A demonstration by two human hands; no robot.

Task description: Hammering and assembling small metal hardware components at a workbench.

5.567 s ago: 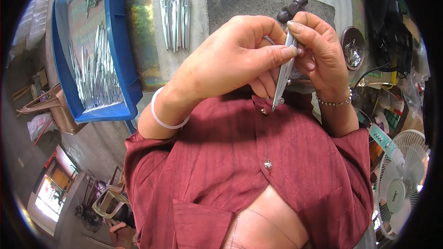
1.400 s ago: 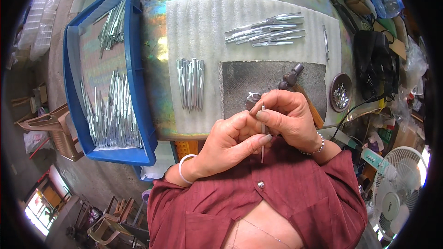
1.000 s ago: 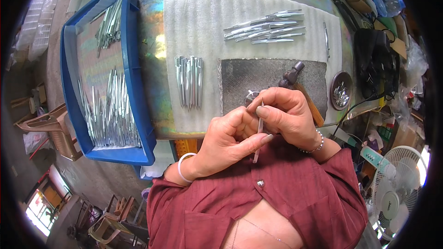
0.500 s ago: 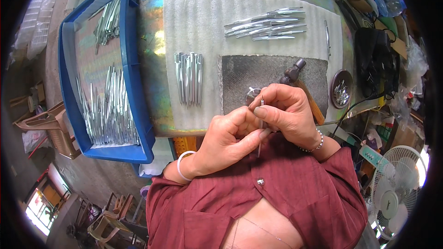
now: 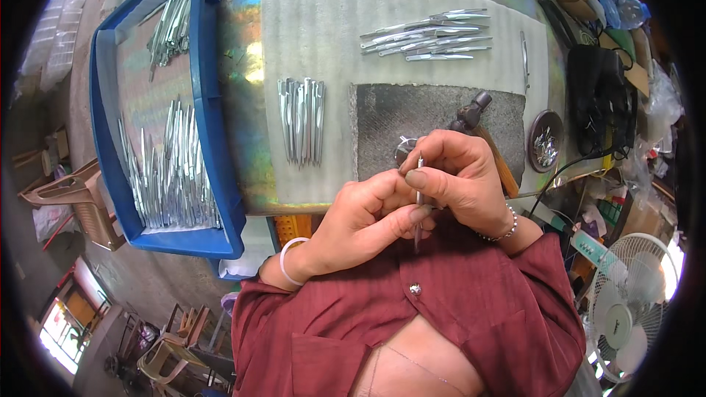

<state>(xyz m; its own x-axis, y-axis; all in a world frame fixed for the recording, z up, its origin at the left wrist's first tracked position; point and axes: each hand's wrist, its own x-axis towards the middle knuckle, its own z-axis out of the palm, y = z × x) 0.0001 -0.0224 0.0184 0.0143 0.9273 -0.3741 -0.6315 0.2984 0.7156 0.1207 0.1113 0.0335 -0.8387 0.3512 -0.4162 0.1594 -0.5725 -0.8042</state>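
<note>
A slim, pointed silver metal piece [image 5: 418, 239] stands nearly upright between my hands. My left hand [image 5: 368, 217] pinches its lower part between thumb and fingers. Higher up, the thumb and index finger of my right hand [image 5: 463, 169] close on it. Just beyond my fingertips, a small round metal object [image 5: 404, 148] sits on a dark rough slab [image 5: 404, 112], partly hidden by my right hand. A hammer [image 5: 471, 113] with a wooden handle rests across the slab, beside my right hand. Similar slim pieces form a row [image 5: 300, 121] on the left and a pile [image 5: 426, 37] at the back.
White foam sheet [image 5: 316, 22] lies under the slab. A blue tray [image 5: 209, 66] of many slim pieces stands at left. On the right are a round dish [image 5: 535, 158] of small metal bits, a lone slim piece [image 5: 525, 59], a black cable and a fan [image 5: 625, 316].
Both hands keep their pinch on the metal piece, with barely any shift of the fingers. The whole view has moved very slightly.
</note>
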